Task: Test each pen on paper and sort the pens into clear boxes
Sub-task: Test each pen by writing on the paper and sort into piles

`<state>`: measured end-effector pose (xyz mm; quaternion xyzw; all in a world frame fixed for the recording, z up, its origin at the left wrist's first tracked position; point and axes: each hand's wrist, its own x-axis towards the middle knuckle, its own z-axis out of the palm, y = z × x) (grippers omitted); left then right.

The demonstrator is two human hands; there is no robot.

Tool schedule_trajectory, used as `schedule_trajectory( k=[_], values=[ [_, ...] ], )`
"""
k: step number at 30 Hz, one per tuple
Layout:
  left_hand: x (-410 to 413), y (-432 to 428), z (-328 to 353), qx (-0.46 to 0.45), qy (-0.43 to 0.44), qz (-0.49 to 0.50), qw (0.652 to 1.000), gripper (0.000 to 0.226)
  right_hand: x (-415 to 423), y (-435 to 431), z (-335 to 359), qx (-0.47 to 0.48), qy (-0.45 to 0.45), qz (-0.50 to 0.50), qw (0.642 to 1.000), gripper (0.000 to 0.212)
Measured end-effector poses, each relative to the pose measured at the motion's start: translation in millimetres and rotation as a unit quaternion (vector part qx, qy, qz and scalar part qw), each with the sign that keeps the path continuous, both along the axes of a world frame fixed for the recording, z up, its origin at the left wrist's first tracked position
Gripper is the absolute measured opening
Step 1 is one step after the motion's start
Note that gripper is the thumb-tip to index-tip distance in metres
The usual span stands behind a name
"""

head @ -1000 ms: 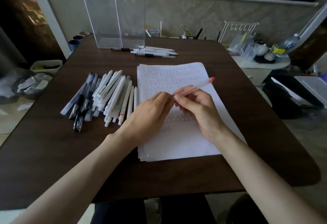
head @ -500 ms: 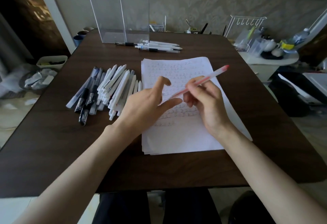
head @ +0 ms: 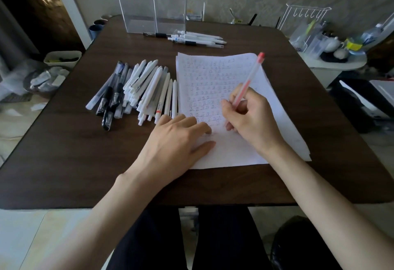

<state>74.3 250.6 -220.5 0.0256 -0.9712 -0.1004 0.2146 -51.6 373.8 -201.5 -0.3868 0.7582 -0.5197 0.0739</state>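
Left hand [head: 177, 139] lay flat with its fingers straight, pinning the near-left part of the paper [head: 234, 154]. Just beside it the right hand [head: 249, 118] pinched the red pen [head: 248, 80], tip down toward the sheet and red end slanting up and away to the right. A pile of pens [head: 138, 90] sat left of the paper on the dark desk [head: 74, 163]. The clear boxes [head: 149, 14] stood at the far edge, well apart.

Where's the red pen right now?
In the head view, the red pen is gripped in the right hand over the middle of the paper, right of the pen pile, its red end pointing away.
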Motion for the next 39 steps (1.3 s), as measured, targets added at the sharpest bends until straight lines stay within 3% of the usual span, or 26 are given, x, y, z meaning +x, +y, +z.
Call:
schedule_trajectory(
  k=[7,11,19,39],
  values=[
    [2.8,-1.1,-1.8,0.036,0.003,-0.031,0.999,0.037,1.2,-2.6,0.6,0.033,0.011,-0.046,0.998,0.035],
    [5.1,0.9,0.5,0.035,0.012,-0.022,0.999,0.036,2.2,-2.1,-6.3,0.029,-0.023,-0.055,0.998,0.026],
    [5.4,2.9,1.6,0.021,0.000,-0.031,0.999,0.032,8.4,-4.2,-9.6,0.090,0.144,-0.044,0.985,0.035],
    [5.8,3.8,3.9,0.028,-0.010,-0.047,0.998,0.031,5.6,-2.9,-5.5,0.060,0.071,-0.033,0.995,0.037]
  ],
)
